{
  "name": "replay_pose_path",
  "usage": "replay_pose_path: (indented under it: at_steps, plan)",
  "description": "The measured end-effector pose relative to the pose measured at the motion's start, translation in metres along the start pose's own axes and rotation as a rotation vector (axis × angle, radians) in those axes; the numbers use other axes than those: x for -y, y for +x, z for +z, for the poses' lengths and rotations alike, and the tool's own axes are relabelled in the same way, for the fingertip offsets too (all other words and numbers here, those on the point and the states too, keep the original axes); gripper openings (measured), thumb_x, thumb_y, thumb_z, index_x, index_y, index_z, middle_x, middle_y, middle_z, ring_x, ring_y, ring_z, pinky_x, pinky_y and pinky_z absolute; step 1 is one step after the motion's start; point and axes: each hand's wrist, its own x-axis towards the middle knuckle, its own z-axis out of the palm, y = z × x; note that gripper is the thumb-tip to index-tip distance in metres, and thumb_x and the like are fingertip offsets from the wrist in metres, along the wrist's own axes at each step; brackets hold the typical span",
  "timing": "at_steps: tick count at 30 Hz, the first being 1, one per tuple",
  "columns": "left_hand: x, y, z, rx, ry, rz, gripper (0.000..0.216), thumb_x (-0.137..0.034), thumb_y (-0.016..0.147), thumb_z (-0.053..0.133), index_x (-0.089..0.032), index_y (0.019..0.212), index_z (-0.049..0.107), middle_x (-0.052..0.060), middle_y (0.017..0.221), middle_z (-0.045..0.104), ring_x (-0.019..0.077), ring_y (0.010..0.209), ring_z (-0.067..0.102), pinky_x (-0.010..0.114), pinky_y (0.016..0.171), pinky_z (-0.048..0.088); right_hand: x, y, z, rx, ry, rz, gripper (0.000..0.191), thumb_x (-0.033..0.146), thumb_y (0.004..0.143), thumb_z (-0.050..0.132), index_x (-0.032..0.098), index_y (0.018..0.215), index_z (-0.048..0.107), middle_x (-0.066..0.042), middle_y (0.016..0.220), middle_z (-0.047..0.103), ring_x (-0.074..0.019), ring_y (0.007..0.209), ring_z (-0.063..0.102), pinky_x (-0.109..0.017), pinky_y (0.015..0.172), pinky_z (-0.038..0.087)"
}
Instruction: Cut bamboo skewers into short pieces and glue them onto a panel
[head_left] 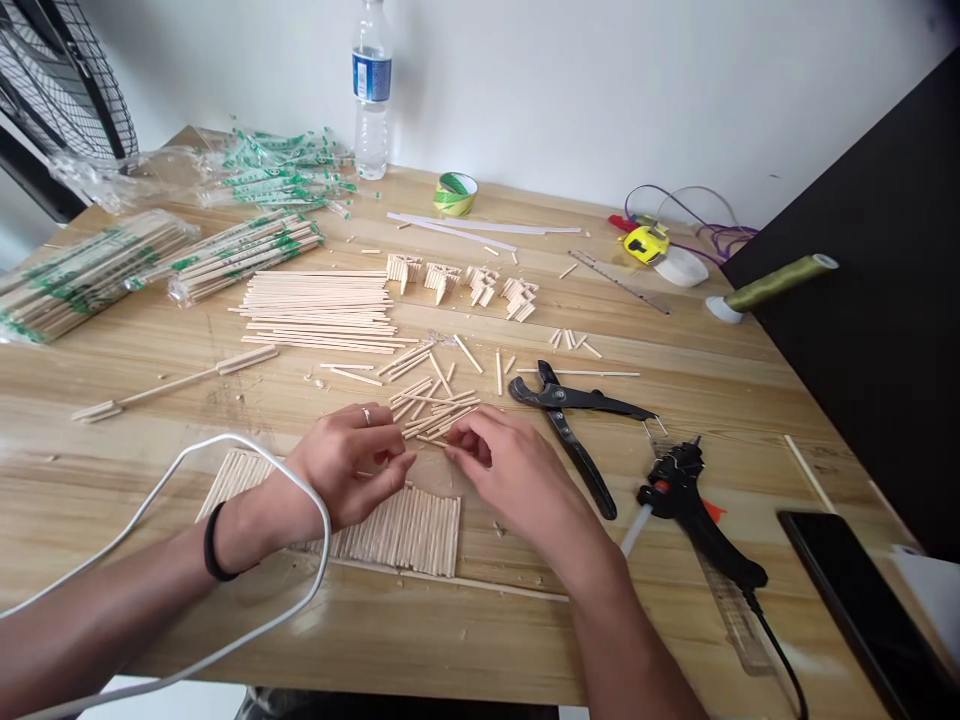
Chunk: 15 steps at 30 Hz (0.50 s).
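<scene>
My left hand (351,462) and my right hand (501,462) meet over a flat panel of short wooden sticks laid side by side (409,525) near the table's front. Both hands have curled fingers pinching at a short wooden stick (431,439) between them. Just beyond my fingertips lies a loose heap of cut stick pieces (431,405). A ring shows on my left hand and a black band on that wrist.
Black cutting pliers (574,415) and a black glue gun (694,500) lie to the right. A stack of long sticks (322,310), wrapped chopstick bundles (97,265), small glued stick clusters (461,280), a water bottle (371,90), tape roll (455,193), phone (862,600), white cable (225,450).
</scene>
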Motion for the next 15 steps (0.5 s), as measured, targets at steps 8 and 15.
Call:
replay_pose_path:
  at_steps: [8, 15]
  plan:
    - [0.005, -0.004, 0.003, 0.193, -0.078, 0.177, 0.015, -0.026, 0.099, 0.067, -0.018, 0.087, 0.068, 0.006, 0.084, 0.067, 0.019, 0.076, 0.059, 0.032, 0.077, 0.044, 0.004, -0.002, 0.001, 0.02, -0.053, -0.093, 0.013, 0.008, 0.09, 0.066, 0.019, 0.084, 0.066, -0.002, 0.089, 0.068, -0.0179, 0.075, 0.063, -0.032, 0.072, 0.045]
    - [0.009, -0.008, 0.001, 0.359, -0.061, 0.189, 0.013, -0.023, 0.093, 0.074, -0.02, 0.088, 0.063, 0.005, 0.09, 0.066, 0.0213, 0.083, 0.06, 0.034, 0.081, 0.043, -0.003, 0.003, -0.013, -0.108, 0.043, -0.095, 0.012, 0.009, 0.089, 0.064, 0.02, 0.087, 0.065, -0.001, 0.086, 0.071, -0.0159, 0.074, 0.064, -0.028, 0.072, 0.049]
